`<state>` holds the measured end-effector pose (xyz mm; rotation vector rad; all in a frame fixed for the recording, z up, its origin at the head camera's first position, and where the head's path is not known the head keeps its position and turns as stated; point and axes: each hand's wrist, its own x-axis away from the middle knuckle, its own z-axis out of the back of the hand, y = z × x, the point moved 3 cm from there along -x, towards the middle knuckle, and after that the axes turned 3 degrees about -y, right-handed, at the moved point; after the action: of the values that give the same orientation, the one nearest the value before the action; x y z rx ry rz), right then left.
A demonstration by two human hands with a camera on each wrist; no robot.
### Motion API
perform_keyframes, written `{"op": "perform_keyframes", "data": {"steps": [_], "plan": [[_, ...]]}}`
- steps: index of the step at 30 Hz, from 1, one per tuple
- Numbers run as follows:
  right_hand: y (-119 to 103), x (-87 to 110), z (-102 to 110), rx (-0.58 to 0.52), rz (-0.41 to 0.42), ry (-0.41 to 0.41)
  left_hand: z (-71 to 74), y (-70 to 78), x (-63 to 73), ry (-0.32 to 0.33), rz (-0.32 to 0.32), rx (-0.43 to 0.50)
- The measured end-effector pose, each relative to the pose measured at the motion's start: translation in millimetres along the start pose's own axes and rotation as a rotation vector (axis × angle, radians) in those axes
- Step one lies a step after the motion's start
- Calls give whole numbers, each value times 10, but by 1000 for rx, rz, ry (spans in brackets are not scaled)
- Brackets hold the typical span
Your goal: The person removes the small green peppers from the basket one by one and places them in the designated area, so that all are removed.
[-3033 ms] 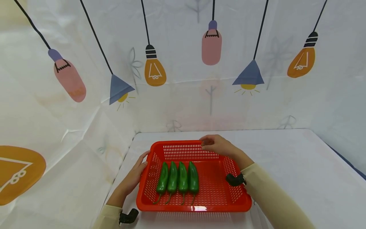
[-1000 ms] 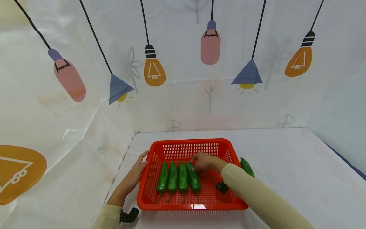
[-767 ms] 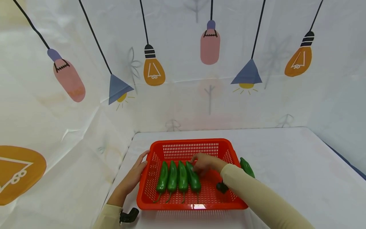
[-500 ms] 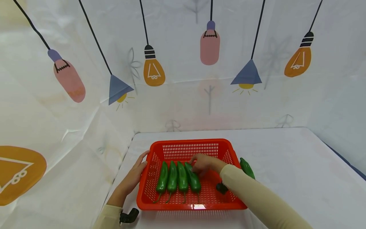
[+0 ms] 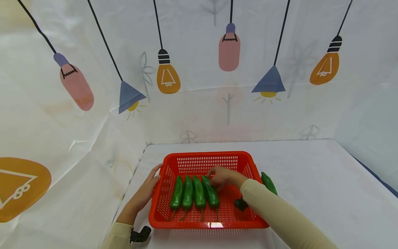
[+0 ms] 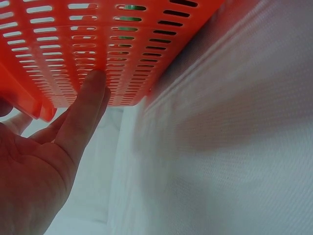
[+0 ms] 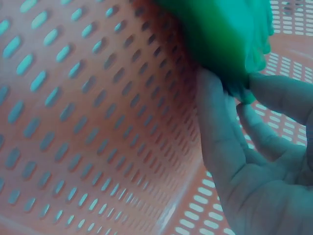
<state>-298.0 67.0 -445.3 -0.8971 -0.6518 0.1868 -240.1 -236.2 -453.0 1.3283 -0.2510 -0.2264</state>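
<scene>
Four-sided and red, a perforated plastic basket (image 5: 183, 224) sits on the white table with several green peppers (image 5: 188, 197) side by side in its left half. Inside it, my right hand (image 5: 220, 178) pinches the upper end of the rightmost green pepper (image 5: 212, 197) between thumb and fingers; the right wrist view shows the fingertips on the pepper's (image 7: 220, 34) narrow end. My left hand (image 5: 147, 188) rests against the basket's left side. In the left wrist view, nearly straight fingers (image 6: 80, 115) touch the outer wall (image 6: 93, 54).
Another green pepper (image 5: 268, 182) lies to the right of the basket, partly hidden behind my right sleeve (image 5: 280, 211). A white cloth wall (image 5: 202, 114) printed with lamps stands behind the table (image 5: 317, 180) and along its left side.
Since three seconds ago my right hand has come from the far rim into the basket, onto the rightmost pepper. That pepper's stem end has shifted right. My left hand has stayed put.
</scene>
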Motion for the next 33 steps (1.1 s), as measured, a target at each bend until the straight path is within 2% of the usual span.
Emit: {"op": "perform_keyframes", "data": {"steps": [10, 17, 33], "plan": [[-75, 84, 103, 49, 10, 44, 3, -27, 6, 14, 2, 4], [-106, 142, 234, -29, 23, 52, -5, -34, 9, 13, 8, -2], [-141, 301, 386, -111, 73, 12, -1, -38, -12, 16, -3, 4]]}}
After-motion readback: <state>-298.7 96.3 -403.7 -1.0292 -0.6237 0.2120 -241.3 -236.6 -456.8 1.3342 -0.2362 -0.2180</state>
